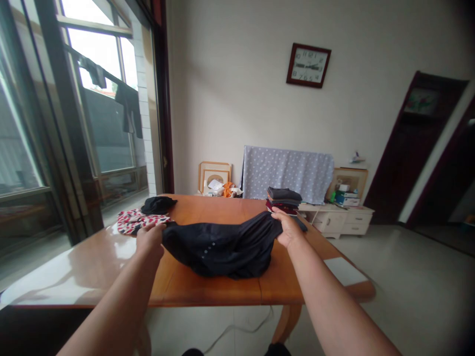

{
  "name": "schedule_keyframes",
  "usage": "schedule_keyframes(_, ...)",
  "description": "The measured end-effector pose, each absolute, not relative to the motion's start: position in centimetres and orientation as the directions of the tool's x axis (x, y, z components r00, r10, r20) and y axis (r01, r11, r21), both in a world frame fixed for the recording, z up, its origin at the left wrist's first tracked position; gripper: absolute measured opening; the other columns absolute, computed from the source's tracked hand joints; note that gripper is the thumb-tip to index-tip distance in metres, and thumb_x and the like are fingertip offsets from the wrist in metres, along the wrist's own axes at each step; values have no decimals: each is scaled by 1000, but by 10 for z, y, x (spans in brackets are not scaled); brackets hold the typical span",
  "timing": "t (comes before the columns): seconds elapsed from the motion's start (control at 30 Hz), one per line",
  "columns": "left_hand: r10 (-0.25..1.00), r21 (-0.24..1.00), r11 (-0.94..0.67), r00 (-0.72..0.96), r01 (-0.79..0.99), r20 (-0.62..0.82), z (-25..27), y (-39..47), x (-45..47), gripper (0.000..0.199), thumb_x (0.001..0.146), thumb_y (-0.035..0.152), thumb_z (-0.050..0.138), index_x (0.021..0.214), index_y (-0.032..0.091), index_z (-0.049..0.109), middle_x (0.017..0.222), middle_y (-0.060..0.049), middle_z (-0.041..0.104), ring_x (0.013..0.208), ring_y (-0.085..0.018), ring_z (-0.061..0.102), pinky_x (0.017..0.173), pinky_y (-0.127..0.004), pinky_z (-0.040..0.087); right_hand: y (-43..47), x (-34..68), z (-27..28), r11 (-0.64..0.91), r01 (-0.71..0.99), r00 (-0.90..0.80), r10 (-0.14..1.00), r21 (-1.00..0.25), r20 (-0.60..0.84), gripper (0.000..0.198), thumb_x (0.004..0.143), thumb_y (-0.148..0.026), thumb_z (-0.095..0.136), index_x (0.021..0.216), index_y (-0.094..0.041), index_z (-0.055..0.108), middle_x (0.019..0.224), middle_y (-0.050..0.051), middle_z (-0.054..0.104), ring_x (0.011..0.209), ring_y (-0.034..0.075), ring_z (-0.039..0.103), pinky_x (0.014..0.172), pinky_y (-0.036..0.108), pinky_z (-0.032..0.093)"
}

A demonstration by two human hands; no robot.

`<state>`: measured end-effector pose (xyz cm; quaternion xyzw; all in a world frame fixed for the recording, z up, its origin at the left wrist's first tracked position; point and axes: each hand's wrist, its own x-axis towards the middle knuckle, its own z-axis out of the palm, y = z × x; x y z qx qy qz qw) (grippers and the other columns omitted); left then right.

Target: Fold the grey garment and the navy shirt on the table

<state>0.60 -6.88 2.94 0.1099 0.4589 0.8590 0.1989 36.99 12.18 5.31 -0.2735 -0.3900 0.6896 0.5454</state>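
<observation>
A black garment (222, 247) hangs stretched between my two hands over the wooden table, its lower part sagging near the tabletop. Small pale dots form a row on its front; which kind of garment it is I cannot tell. My left hand (149, 238) is closed on its left end. At the right end, my right hand (286, 228) pinches the cloth between thumb and fingers. Just beyond my left hand lie a red, black and white patterned cloth (129, 221) and a crumpled black cloth (158, 204). Behind my right hand stands a stack of folded clothes (284, 195).
The wooden table (208, 291) has a rounded front edge. A white sheet (344, 271) lies at its right end. Beyond it are a dotted cloth cover (287, 173), a white cabinet (352, 222) and picture frames (214, 170). Glass doors (107, 123) stand on the left.
</observation>
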Motion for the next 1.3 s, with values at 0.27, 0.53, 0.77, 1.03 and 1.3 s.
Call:
schedule_keyframes(0.27,946,955,-269,-153,126,287,25,-56,153,34,71,39,82,94,16,72,89,-7,73,84,-22,65,76,-29,51,63,318,76,-85,-517,-389,910,-852,145,51,67,-10,72,115,-23,65,84,-2,75,76,15,70,70,25,55)
schedule_keyframes(0.53,994,857,-28,-102,-514,-28,3,-35,191,43,82,42,71,115,14,71,110,-14,75,113,-32,66,104,-44,48,31,315,89,42,-403,-518,813,-914,266,41,76,-30,74,116,-21,65,99,6,76,88,18,70,75,28,53)
schedule_keyframes(0.77,998,550,-12,22,-835,56,9,-47,141,50,94,47,53,125,10,66,113,-15,75,116,-31,66,112,-47,41,79,348,38,55,-209,-216,971,-976,101,31,77,-41,70,98,-19,67,88,7,74,72,15,65,61,24,46)
schedule_keyframes(1.03,995,496,-82,-39,-864,96,7,-52,138,55,94,55,52,126,13,66,109,-14,76,109,-32,69,105,-50,47,44,339,14,145,101,-724,689,-984,27,49,85,-64,59,100,-19,72,100,8,74,83,18,65,64,26,42)
schedule_keyframes(1.3,994,546,64,102,-835,39,2,-55,142,49,95,48,52,125,11,67,105,-14,77,107,-31,70,103,-46,49,32,323,8,140,67,-770,637,-988,37,32,75,-46,73,93,-18,71,84,1,70,70,13,56,60,24,37)
